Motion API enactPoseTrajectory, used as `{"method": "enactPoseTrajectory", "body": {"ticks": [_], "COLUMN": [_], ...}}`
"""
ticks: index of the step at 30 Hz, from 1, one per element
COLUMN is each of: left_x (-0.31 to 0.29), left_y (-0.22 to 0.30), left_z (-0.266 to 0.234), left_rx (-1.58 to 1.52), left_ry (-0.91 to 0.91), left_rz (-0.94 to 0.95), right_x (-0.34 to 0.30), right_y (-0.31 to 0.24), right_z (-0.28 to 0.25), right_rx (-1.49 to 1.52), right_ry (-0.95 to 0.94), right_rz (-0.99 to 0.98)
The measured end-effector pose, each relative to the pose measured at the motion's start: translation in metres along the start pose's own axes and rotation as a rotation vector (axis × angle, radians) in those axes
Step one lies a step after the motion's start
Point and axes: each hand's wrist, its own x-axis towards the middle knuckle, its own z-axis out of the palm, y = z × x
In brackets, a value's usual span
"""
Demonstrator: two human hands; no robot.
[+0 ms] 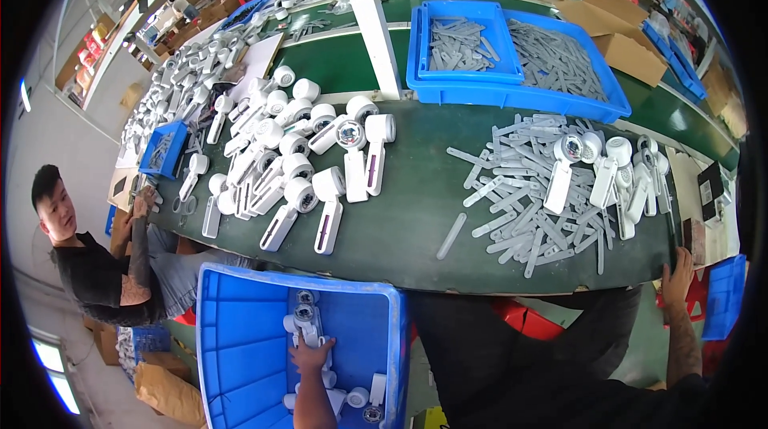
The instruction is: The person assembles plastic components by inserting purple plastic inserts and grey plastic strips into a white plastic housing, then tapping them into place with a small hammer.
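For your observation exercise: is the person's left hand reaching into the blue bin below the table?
Yes, the left hand rests on white plastic parts inside the blue bin.

A single head-worn fisheye camera looks steeply down from above the person's chest, facing forward across the green tabletop (416, 213). The near edge of the tabletop crosses the lower middle; the far blue trays (512, 69) sit high in the picture. Straight edges bow toward the dark round rim. The left hand (310, 355) enters from the lower edge, close to the lens; the right hand (677, 275) sits at the lower right. There is no second view to overlap with.
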Motion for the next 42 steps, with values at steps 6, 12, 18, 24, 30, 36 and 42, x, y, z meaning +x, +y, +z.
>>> {"method": "enactPoseTrajectory", "body": {"ticks": [6, 12, 18, 24, 30, 36, 42], "left_x": [0.01, 0.009, 0.0, -0.022, -0.039, -0.067, -0.078], "left_y": [-0.001, 0.001, 0.007, -0.002, -0.01, -0.011, 0.055], "left_z": [0.007, 0.024, 0.026, 0.019, -0.003, -0.017, -0.019], "left_rx": [-0.061, -0.132, -0.137, -0.267, -0.452, -0.053, -0.112], "left_ry": [0.002, 0.181, 0.199, 0.208, 0.344, 0.154, 0.065], "left_rz": [0.006, 0.222, 0.156, 0.266, 0.264, 0.422, 0.481], "right_x": [-0.008, -0.014, -0.014, -0.005, 0.014, 0.032, 0.025], "right_y": [0.005, 0.017, 0.024, 0.035, 0.048, 0.056, 0.006], "right_z": [0.012, 0.024, 0.032, 0.033, 0.054, 0.08, 0.016], "right_rx": [-0.011, -0.019, -0.033, -0.009, 0.044, 0.096, 0.271], "right_ry": [0.025, 0.052, 0.078, 0.073, 0.196, 0.27, 0.343], "right_rz": [0.006, 0.028, 0.013, 0.045, 0.059, 0.071, 0.146]}}
